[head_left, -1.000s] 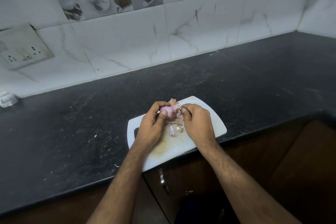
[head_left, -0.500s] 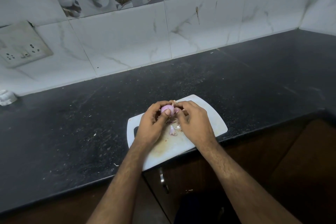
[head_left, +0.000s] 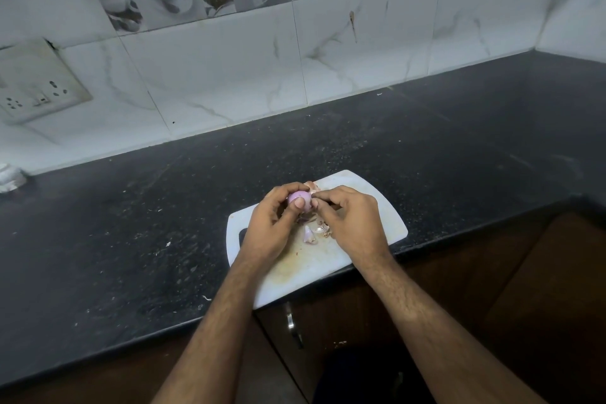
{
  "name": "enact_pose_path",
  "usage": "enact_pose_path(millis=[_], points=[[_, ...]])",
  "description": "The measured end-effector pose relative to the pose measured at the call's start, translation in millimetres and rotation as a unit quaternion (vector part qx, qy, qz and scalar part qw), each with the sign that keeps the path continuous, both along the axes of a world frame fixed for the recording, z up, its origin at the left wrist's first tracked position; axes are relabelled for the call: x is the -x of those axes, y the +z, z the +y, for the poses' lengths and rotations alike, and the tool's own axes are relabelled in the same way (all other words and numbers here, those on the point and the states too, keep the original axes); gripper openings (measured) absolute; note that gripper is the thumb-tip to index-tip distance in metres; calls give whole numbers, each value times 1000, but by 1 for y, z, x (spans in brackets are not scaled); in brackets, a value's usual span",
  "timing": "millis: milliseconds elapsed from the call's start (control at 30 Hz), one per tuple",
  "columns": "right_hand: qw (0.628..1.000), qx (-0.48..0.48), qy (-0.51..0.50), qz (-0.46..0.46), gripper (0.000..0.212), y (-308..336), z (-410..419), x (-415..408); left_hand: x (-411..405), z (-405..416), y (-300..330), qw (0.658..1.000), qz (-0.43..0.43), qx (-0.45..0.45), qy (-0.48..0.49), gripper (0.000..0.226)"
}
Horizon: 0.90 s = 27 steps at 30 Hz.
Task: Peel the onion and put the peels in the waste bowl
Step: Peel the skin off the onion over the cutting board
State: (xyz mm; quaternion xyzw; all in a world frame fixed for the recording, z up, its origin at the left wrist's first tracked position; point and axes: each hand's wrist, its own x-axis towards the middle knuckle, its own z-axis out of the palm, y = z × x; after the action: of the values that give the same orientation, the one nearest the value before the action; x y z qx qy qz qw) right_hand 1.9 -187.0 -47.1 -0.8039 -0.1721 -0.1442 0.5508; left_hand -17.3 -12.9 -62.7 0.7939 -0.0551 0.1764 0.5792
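Observation:
A small purple onion [head_left: 299, 198] is held above a white cutting board [head_left: 387, 207] at the counter's front edge. My left hand [head_left: 273, 226] grips the onion with curled fingers, thumb on its near side. My right hand [head_left: 352, 223] pinches at the onion's right side with its fingertips; whether a strip of skin is caught there is too small to tell. Loose peels [head_left: 311, 233] lie on the board beneath the hands, and one more peel [head_left: 311, 186] shows behind the onion. No waste bowl is in view.
The dark stone counter [head_left: 164, 223] runs left and right, speckled with small scraps. A tiled wall with a switch socket [head_left: 36, 88] stands behind. A small white object [head_left: 8, 175] sits at the far left. A cabinet handle [head_left: 292, 325] hangs below the counter edge.
My right hand has moved left from beside the onion to meet it and now pinches at its side. The left hand keeps holding the onion in about the same place.

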Motion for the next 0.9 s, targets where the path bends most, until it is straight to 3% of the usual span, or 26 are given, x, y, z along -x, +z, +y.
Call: enact_pose_path(millis=[200, 900], points=[[999, 7, -9, 47, 10, -1, 2, -4, 1, 0, -1, 1000, -18, -7, -8, 23], [997, -26, 10, 75, 15, 2, -4, -4, 9, -5, 9, 998, 4, 58, -29, 22]])
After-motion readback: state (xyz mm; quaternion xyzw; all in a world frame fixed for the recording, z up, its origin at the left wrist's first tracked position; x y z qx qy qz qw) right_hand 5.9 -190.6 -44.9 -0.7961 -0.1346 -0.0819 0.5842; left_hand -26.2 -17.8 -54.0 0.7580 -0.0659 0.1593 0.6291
